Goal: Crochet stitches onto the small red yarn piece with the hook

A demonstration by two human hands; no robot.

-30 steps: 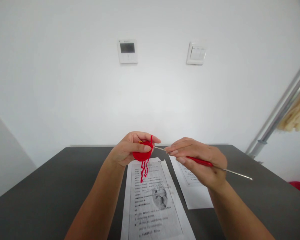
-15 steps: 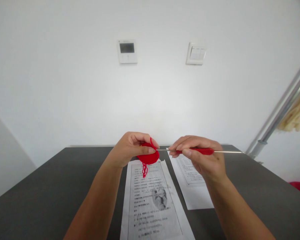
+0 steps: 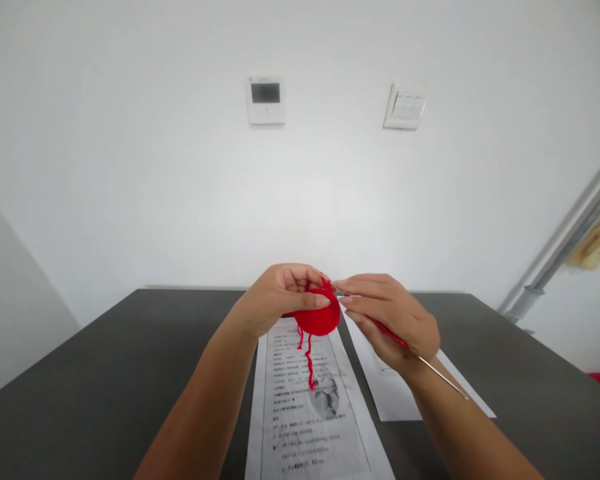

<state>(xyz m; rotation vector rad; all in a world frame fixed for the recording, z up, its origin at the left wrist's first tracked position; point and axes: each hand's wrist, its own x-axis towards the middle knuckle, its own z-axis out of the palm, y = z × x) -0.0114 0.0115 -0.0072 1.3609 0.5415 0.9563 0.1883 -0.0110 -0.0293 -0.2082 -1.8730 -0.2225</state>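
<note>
A round red crochet piece (image 3: pixel 321 319) is pinched between the thumb and fingers of my left hand (image 3: pixel 285 293). Red yarn (image 3: pixel 309 365) dangles below it, and a strand runs up over my left fingers. My right hand (image 3: pixel 395 317) is closed round a crochet hook (image 3: pixel 443 377) with a red grip and metal ends. The hook slants, its rear end low beside my right wrist. Its front tip meets the yarn at the upper right edge of the piece; the exact loop is too small to make out.
Two printed sheets lie on the dark table (image 3: pixel 180 347): one sheet (image 3: pixel 300 433) below my hands, another sheet (image 3: pixel 395 397) partly under my right arm. On the white wall are a thermostat (image 3: pixel 266 101) and a light switch (image 3: pixel 405 107). A metal pole (image 3: pixel 555 260) leans at the right.
The hook has swung from level to slanted, its rear end dropping toward my right wrist. The crochet piece and my left hand have shifted right, and the yarn hangs lower.
</note>
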